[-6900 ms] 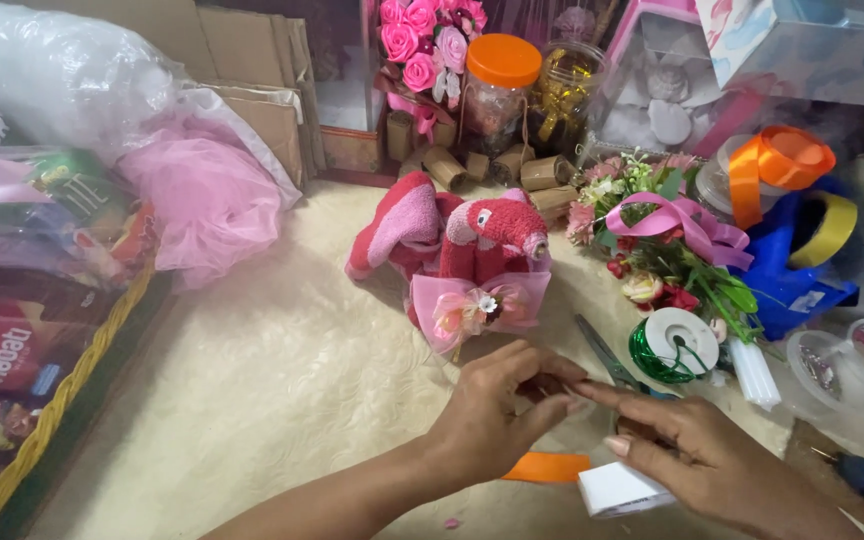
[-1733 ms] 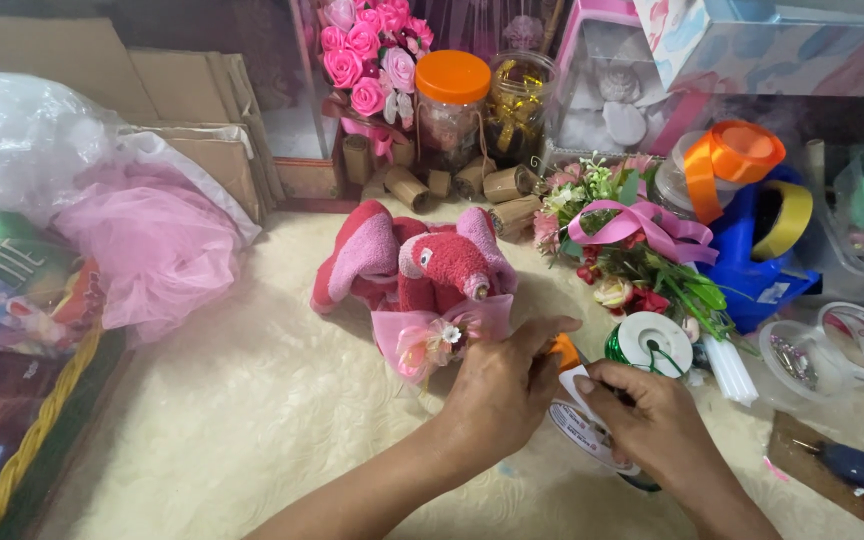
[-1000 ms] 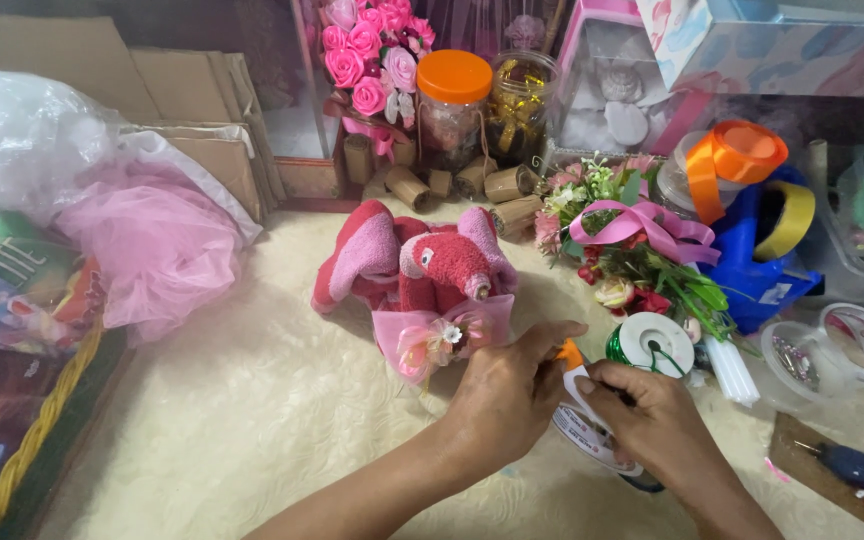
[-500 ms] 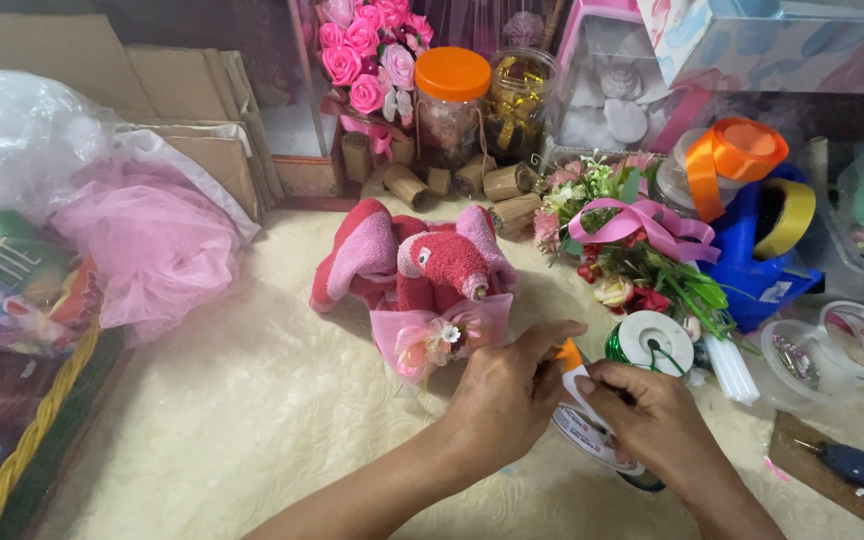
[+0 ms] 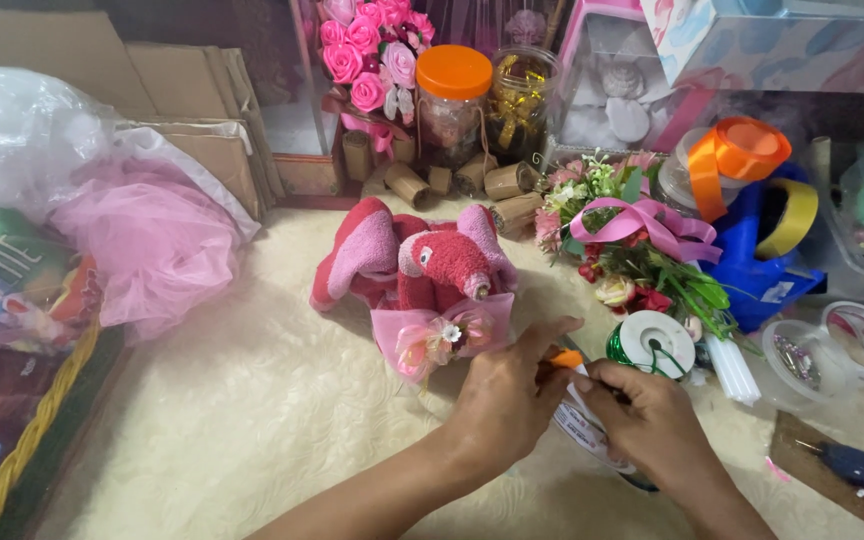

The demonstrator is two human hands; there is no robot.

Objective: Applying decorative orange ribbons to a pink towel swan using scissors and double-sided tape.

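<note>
Item: white plastic-wrapped packet (image 5: 584, 437), at 5 o'clock of the red towel elephant (image 5: 422, 268). My left hand (image 5: 508, 400) and right hand (image 5: 652, 432) both close on it. Likely light, slippery; best pinched at its edge. Orange-lidded jar (image 5: 452, 105), 12 o'clock: contents unclear. Clear tub (image 5: 795, 352), 3 o'clock: small bits.

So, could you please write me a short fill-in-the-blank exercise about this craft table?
1. The jar behind the towel elephant has a lid coloured ____.
2. The towel elephant wears a pink ____ at its front.
3. The spool beside the right hand holds wire coloured ____.
4. The left hand and right hand meet over a white ____.

Missing words: orange; bow; green; roll of tape
</note>
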